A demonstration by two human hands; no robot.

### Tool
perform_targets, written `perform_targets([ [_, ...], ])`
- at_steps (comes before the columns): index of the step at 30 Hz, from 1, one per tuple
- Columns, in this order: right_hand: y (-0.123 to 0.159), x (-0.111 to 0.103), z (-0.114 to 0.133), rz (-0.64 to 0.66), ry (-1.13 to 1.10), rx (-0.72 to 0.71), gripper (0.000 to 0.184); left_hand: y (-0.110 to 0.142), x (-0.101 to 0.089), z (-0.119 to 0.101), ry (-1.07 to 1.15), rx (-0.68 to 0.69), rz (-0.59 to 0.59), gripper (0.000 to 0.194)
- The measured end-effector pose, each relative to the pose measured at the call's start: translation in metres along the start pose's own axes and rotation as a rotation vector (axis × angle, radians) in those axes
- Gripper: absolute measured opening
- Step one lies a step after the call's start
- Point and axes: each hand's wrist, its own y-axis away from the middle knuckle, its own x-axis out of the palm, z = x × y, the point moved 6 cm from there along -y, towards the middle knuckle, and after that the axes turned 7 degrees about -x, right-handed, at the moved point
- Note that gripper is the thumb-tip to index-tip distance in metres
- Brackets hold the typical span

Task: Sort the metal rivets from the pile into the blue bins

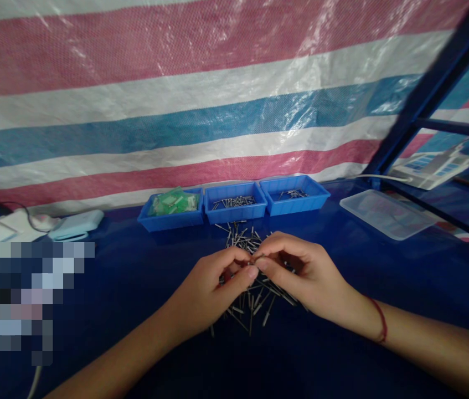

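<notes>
My left hand (213, 288) and my right hand (300, 274) meet over a loose pile of small metal pins (254, 302) on the blue table top (134, 310). Both hands are closed in a pinch, fingertips touching each other. A thin metal pin seems to be held between them at about the thumb tips, too small to make out clearly. A red string bracelet (381, 321) circles my right wrist. More pins (240, 235) lie just beyond the hands.
Three blue trays stand in a row at the back: one with green packets (171, 204), one with metal pins (235, 203), one with a few pins (293, 195). A clear plastic lid (387, 213) lies right. A striped tarp hangs behind. A dark blue frame (425, 94) rises at right.
</notes>
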Motion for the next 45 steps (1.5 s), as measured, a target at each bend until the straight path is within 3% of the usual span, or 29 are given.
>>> perform_targets([
  [15,-0.001,-0.001,-0.003,0.002,0.063,-0.037,0.007,0.007,-0.018,-0.007,-0.099,0.140,-0.333,0.007],
  [20,-0.002,0.006,-0.006,0.078,0.057,-0.019,0.010,0.011,-0.019,-0.011,-0.149,0.161,-0.370,0.007],
  [25,-0.002,0.013,-0.009,0.196,0.026,0.038,0.017,0.008,-0.020,-0.008,-0.180,0.065,-0.330,0.017],
  [28,-0.010,-0.001,-0.014,0.110,0.083,0.039,0.020,0.005,-0.023,-0.007,-0.188,0.029,-0.302,0.021],
  [33,-0.027,-0.067,-0.048,-0.334,0.276,0.210,0.024,0.003,-0.027,-0.006,-0.196,0.004,-0.292,0.022],
  [34,-0.030,-0.078,-0.057,-0.374,0.317,0.258,0.028,0.003,-0.028,-0.006,-0.201,0.007,-0.292,0.022],
  [39,-0.032,-0.106,-0.087,-0.397,0.345,0.465,0.041,0.001,-0.031,-0.003,-0.273,0.014,-0.275,0.023],
  [42,-0.030,-0.101,-0.086,-0.366,0.324,0.462,0.040,-0.005,-0.039,0.003,-0.398,0.040,-0.251,0.021],
  [45,-0.030,-0.085,-0.078,-0.248,0.342,0.403,0.038,-0.012,-0.050,0.017,-0.528,0.037,-0.184,0.024],
])
